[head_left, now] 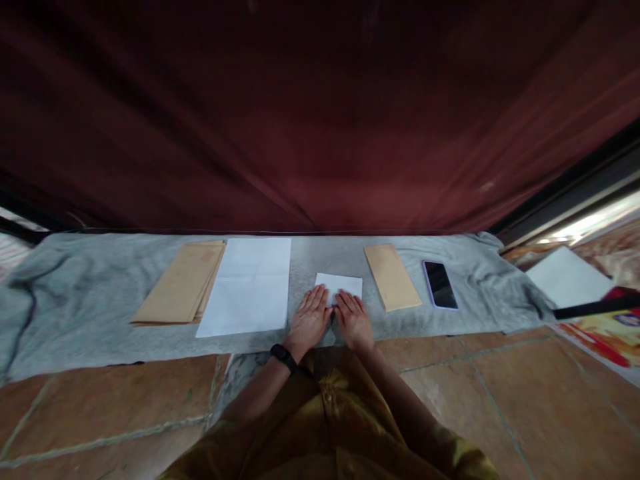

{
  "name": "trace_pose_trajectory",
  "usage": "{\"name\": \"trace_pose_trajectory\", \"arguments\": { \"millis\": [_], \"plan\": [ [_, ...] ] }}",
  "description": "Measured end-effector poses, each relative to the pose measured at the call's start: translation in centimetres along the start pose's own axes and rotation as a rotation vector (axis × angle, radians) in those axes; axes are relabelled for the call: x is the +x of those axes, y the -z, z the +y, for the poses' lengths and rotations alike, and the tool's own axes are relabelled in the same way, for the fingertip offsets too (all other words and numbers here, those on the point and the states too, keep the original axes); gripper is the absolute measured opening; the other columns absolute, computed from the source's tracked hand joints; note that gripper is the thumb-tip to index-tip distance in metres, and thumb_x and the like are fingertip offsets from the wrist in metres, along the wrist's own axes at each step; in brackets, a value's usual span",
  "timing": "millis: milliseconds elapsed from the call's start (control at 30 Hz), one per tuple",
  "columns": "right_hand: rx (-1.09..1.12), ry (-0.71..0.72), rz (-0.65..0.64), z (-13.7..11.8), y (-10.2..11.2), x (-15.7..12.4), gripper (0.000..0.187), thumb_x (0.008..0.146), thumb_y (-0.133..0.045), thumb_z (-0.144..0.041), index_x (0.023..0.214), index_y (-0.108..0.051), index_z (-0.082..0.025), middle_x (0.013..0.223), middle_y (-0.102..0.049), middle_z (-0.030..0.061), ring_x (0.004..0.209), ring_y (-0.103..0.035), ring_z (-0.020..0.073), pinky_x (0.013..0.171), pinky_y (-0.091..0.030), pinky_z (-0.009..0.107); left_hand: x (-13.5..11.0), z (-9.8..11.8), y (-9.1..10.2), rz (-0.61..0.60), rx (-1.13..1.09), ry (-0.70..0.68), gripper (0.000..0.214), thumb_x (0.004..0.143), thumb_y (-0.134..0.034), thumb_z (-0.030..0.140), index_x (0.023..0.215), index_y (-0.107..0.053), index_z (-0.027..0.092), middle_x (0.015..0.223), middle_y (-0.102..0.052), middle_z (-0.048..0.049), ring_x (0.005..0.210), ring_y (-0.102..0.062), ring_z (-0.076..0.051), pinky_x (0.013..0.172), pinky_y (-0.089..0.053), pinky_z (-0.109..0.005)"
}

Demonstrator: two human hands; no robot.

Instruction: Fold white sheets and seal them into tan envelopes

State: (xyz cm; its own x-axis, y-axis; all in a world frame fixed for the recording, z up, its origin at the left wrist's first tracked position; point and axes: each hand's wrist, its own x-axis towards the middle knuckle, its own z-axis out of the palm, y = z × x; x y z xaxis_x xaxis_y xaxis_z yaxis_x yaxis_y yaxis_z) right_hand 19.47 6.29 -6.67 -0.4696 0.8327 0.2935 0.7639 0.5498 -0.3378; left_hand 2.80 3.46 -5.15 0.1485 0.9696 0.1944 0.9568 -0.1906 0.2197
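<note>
A lone head-worn camera, above and behind the fingers (317,295), looks forward and down from nearby, its wide view reaching red cloth (320,133) beyond them.

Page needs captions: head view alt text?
A person's left hand and right hand lie on a small white paper on a gray cloth. To their left, a large white sheet, then stacked brown papers; to their right, a narrow brown paper, then a phone.
</note>
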Motion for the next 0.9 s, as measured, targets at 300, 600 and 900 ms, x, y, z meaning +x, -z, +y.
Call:
{"name": "trace_pose_trajectory", "arguments": {
  "millis": [300,600,900],
  "plan": [
    [-0.072,-0.133,0.058,0.0,-0.6,-0.7,0.046,0.105,-0.038,-0.028,0.145,-0.054,-0.012,0.154,-0.048,0.0153,0.143,-0.044,0.0264,0.119,-0.034,0.045,2.4,0.2,-0.9,-0.060,0.073,0.120,0.062,0.102,-0.034,0.041,0.153,-0.035,0.005,0.162,-0.033,-0.0183,0.153,-0.025,-0.029,0.125,-0.022,-0.049],
    [-0.042,-0.162,0.087,0.6,-0.2,-0.7,0.044,0.103,-0.040,-0.024,0.141,-0.057,-0.011,0.149,-0.053,0.0169,0.140,-0.048,0.0270,0.119,-0.034,0.048,3.7,0.0,-1.9,0.018,0.026,0.143,0.067,0.102,-0.033,0.046,0.155,-0.031,0.005,0.161,-0.035,-0.0221,0.154,-0.023,-0.032,0.123,-0.021,-0.057],
    [0.046,-0.075,0.055,-0.2,-0.9,2.8,0.044,0.105,-0.036,-0.025,0.142,-0.056,-0.012,0.151,-0.052,0.0150,0.141,-0.046,0.0250,0.118,-0.037,0.046,3.5,-0.2,-1.7,-0.023,0.040,0.128,0.060,0.102,-0.031,0.032,0.155,-0.032,0.005,0.162,-0.033,-0.0198,0.154,-0.022,-0.030,0.124,-0.021,-0.055]
  ]
}}
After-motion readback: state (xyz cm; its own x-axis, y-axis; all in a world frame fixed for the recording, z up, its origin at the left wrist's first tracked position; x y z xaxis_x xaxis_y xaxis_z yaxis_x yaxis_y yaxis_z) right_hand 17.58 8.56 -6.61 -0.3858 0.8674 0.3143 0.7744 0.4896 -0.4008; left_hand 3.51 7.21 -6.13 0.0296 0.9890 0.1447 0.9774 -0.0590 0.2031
